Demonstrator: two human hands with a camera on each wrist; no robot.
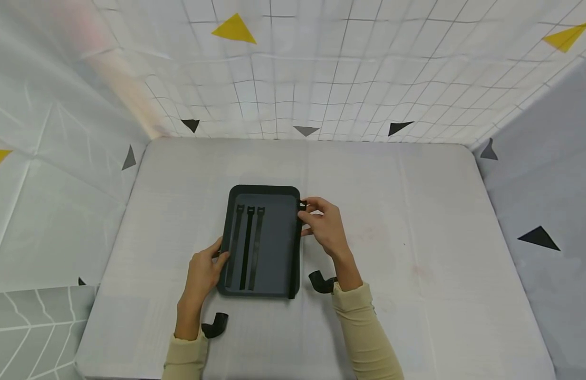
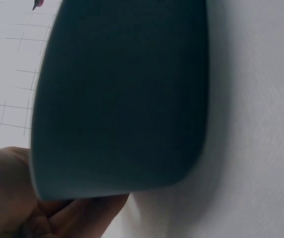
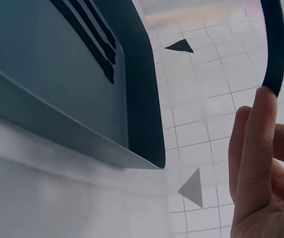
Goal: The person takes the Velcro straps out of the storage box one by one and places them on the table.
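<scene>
A dark grey tray (image 1: 274, 248) lies in the middle of the table with three black straps (image 1: 247, 245) side by side in its left half. My left hand (image 1: 217, 258) grips the tray's left rim, thumb on top; in the left wrist view its fingers (image 2: 72, 213) curl under the tray (image 2: 122, 99). My right hand (image 1: 306, 212) pinches the head end of another black strap (image 1: 301, 205) at the tray's upper right corner. That strap runs down along the right rim. The right wrist view shows the held strap (image 3: 275, 49) above my fingers (image 3: 253, 148), beside the tray (image 3: 57, 74).
A white cloth covers the table (image 1: 416, 237). White gridded walls with yellow and dark triangles (image 1: 233, 29) close it in on the left, back and right. Black wrist-camera mounts (image 1: 215, 324) sit at both sleeves.
</scene>
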